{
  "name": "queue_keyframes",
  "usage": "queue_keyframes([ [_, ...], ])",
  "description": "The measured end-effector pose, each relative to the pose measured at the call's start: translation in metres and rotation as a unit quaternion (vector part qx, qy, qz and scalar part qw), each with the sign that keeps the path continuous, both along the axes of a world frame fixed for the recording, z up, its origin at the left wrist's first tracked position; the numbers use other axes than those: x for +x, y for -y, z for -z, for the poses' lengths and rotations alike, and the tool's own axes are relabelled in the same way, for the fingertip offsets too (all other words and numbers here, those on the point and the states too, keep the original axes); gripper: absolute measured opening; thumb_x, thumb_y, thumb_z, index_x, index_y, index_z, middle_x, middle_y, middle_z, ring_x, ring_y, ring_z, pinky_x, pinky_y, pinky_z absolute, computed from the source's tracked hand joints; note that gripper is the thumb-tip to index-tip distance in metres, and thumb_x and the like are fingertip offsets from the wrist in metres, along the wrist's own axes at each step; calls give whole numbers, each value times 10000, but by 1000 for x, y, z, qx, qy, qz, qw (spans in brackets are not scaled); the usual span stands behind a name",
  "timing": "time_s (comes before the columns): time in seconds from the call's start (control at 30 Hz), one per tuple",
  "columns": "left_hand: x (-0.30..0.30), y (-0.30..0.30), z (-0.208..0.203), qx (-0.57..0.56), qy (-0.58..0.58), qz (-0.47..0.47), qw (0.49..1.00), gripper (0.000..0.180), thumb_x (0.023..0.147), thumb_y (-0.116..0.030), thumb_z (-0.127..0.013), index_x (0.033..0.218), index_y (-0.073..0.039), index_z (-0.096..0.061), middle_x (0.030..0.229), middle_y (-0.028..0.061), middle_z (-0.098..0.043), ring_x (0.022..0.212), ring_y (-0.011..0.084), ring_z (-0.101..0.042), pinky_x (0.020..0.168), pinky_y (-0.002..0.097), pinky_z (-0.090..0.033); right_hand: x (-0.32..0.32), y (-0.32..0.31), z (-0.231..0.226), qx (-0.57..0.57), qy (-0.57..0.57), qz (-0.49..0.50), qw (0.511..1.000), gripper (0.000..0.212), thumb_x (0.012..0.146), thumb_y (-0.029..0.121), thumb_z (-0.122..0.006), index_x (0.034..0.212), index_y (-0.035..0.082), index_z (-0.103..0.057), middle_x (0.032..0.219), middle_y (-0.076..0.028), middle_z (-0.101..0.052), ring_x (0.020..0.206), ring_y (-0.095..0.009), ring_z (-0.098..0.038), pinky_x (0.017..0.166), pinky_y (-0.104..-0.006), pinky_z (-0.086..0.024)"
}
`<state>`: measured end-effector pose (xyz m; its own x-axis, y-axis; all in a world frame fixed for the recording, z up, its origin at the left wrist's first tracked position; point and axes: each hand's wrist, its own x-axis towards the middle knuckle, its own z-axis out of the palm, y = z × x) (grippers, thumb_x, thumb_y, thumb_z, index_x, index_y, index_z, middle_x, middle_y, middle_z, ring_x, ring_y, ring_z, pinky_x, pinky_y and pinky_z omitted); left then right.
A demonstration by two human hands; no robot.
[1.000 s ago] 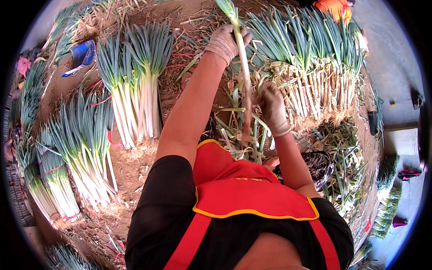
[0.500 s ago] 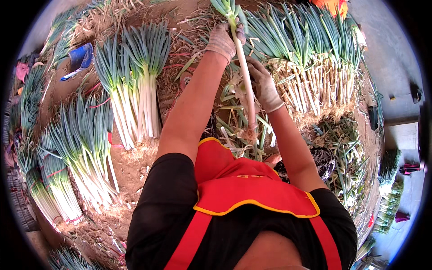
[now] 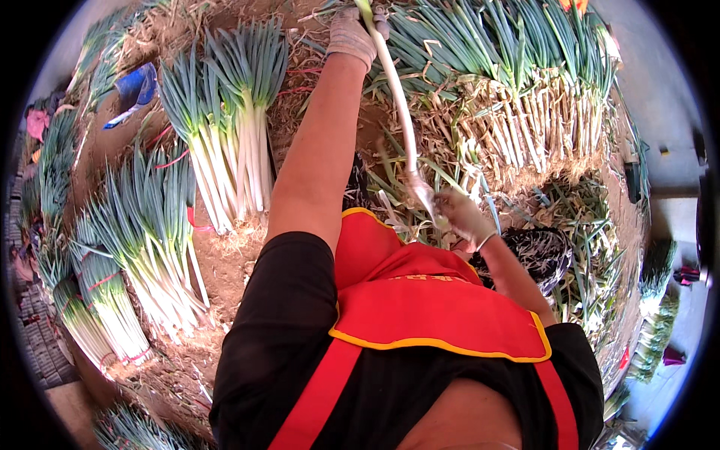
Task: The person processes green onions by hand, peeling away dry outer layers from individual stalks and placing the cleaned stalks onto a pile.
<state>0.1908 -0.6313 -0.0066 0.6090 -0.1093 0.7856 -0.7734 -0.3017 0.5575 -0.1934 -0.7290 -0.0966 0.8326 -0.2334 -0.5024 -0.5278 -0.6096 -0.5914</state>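
Observation:
My left hand, in a pale work glove, is closed round a long green onion near its green top, held out ahead of me. Its white stalk slants down toward my apron, slightly bent. Lower down, my gloved right hand is closed at the root end. A pale strip of outer skin stretches from the stalk to its fingers, which motion blurs somewhat.
Unpeeled green onions with dry husks lie in a row at the right. Cleaned bunches and more piles stand on the left. Stripped leaves litter the ground at the right. A blue-and-white bag lies far left.
My right hand has come down from beside the upper stalk to the root end, drawing pale skin with it. My left hand has moved slightly farther out and left with the green onion.

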Motion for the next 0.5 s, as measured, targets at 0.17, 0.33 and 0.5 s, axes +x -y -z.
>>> queue_keyframes([
  [0.17, -8, -11, -1, -335, -447, 438, 704, 328, 923, -294, -455, 1004, -13, -602, 864, 127, -555, 732, 215, -518, 662, 339, -433, 71, -15, -54, 298, 265, 63, 915, 417, 940, 192, -581, 1298, -1, -488, 1153, -124, -591, 967, -176, -571, 863, -287, -474],
  [0.33, -12, 16, -23, -419, -571, 503, 495, 252, 961, -260, -439, 965, -24, -527, 814, 140, -557, 635, 248, -525, 567, 371, -504, 64, -29, -40, 359, 206, 119, 903, 305, 934, 167, -595, 1173, -9, -525, 961, -16, -564, 845, -86, -522, 756, -229, -450],
  [0.5, -56, 28, -34, -394, -611, 493, 479, 293, 912, -314, -618, 1115, -137, -502, 888, 153, -599, 763, 275, -590, 676, 482, -544, 110, -8, -61, 311, 348, 152, 871, 318, 962, 98, -531, 1271, 23, -510, 892, 22, -551, 777, -73, -505, 671, -215, -446],
])
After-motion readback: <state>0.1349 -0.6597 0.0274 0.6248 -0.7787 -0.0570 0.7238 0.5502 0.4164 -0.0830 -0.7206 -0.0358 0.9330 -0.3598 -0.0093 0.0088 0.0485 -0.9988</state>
